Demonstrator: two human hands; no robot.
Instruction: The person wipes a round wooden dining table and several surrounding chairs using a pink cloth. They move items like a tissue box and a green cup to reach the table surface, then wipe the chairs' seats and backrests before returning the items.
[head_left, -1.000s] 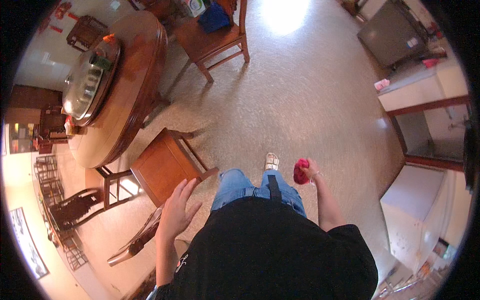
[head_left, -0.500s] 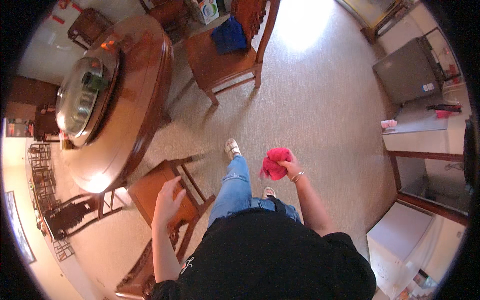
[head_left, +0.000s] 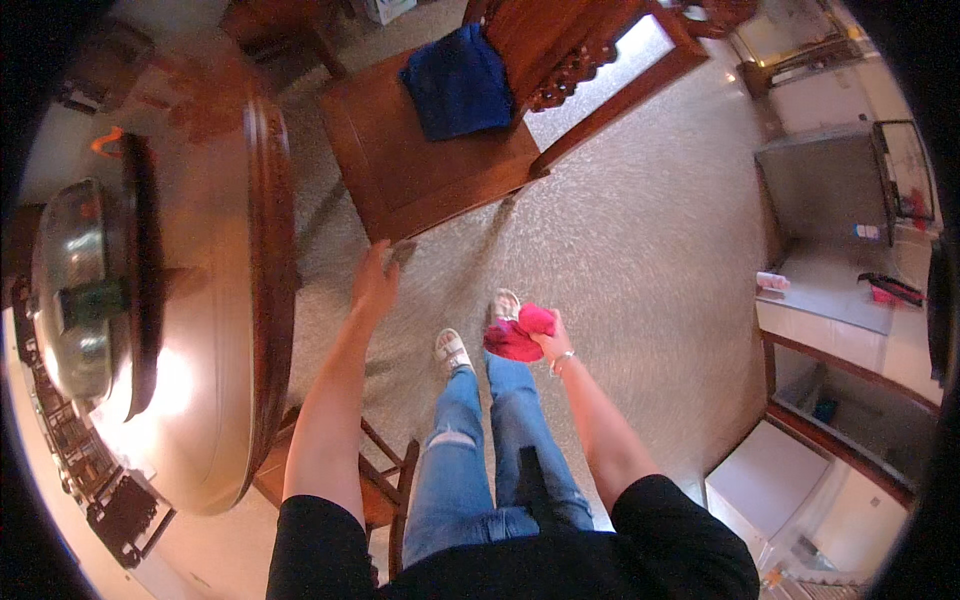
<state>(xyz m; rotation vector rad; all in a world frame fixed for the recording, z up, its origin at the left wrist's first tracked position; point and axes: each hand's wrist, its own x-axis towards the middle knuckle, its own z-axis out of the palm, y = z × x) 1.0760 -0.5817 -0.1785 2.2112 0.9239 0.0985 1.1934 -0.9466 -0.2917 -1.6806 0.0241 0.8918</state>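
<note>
A crumpled pinkish-red cloth [head_left: 515,340] hangs from my right hand [head_left: 553,338], whose fingers are closed around it, above my feet. My left hand [head_left: 375,280] is stretched forward with its fingers apart and holds nothing. Its fingertips come up to the near corner of a brown wooden chair [head_left: 430,190]; whether they touch it I cannot tell. On that chair's seat lies a folded dark blue cloth [head_left: 460,85], close to the carved backrest.
To the left stands a large round wooden table [head_left: 215,300] with a clear domed cover [head_left: 75,290]. A second wooden chair [head_left: 375,470] is beside my left leg. Along the right are a grey cabinet [head_left: 825,185], a counter [head_left: 830,300] and a white box-shaped unit [head_left: 765,480].
I have stepped forward, so the chair with the blue cloth is nearer. My left hand has reached forward to its corner. The red cloth stays in my right hand, now hanging looser.
</note>
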